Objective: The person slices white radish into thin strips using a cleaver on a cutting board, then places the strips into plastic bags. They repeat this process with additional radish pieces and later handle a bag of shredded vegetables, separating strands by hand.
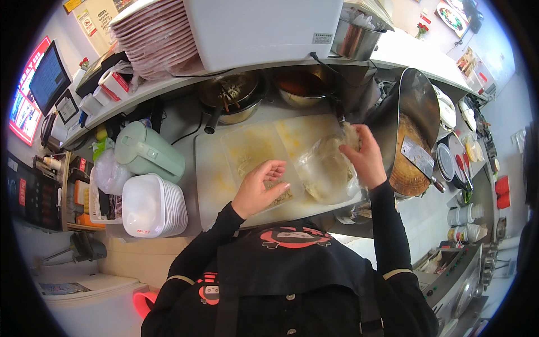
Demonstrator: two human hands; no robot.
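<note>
On a pale cutting board lies a clear plastic bag with pale, shredded-looking food in it. My right hand pinches a crumpled pale clump at the bag's upper right edge. It looks like the gathered bag film, though food among it cannot be ruled out. To the left on the board is a shallow translucent tray with a few scraps of food inside. My left hand hovers over the tray's near part, fingers apart and slightly bent, holding nothing. It hides some of the tray's contents.
At left stand a light green pitcher and stacked white plastic containers. Behind the board are a pan with chopsticks and a bowl of reddish sauce. At right, a cleaver rests on a round wooden block behind a curved metal guard.
</note>
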